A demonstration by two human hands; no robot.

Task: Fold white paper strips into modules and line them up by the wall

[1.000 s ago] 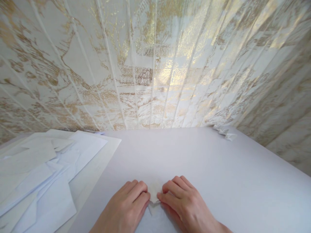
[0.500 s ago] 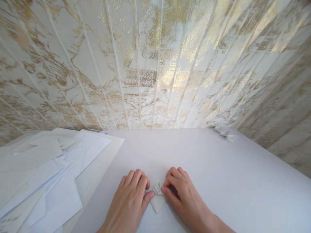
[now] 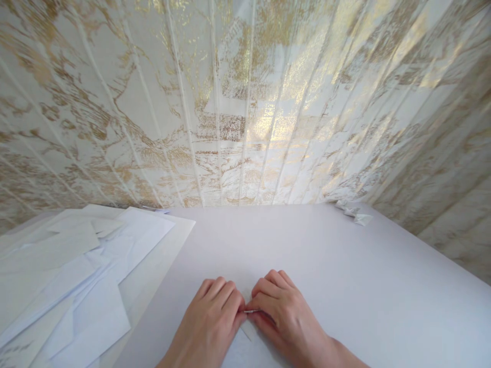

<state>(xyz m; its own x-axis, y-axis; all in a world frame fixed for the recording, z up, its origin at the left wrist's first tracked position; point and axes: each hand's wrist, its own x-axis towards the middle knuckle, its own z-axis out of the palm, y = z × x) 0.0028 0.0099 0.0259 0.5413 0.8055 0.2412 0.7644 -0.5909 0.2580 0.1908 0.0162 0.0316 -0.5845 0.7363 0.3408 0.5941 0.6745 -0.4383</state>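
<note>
Both hands [image 3: 245, 312] bare, short nails prob., no sleeves or rings vis.

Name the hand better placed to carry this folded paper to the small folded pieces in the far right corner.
Right, most likely: the right hand pinches the folded paper and is nearer the small folded pieces; the left hand sits farther away.

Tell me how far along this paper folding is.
Done, it seems: three small folded pieces by the curtain, at the far right. In hand: a small folded paper, pinched between left hand and right hand. Left, perhaps: the loose sheets on the left; how many are needed, I cannot tell.
</note>
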